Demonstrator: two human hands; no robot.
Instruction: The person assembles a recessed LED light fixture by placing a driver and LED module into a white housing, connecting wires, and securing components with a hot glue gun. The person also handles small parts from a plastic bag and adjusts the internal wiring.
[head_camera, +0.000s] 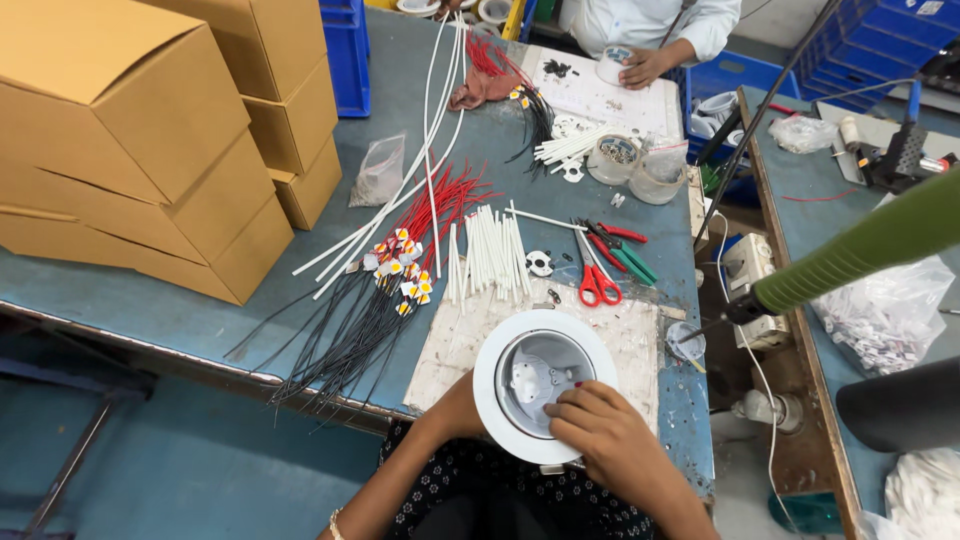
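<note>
- Head view: the white round lamp housing (545, 385) sits at the near edge of the blue surface (180, 310), on a stained sheet.
- The left hand (455, 410) is mostly hidden behind its rim; its fingers cannot be made out.
- The right hand (605, 435) rests on the housing, fingers (565, 400) pressed together inside the grey bowl.
- Red-handled scissors (598, 280) and a row of white tubes (490, 250) lie just beyond.

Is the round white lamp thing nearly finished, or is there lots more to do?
Looks early. Done: a row of white tubes lies cut, and the wired chips sit bundled. In hand: the left hand steadies the round white housing while the right hand reaches inside. Left: no wires are in it yet.
</note>
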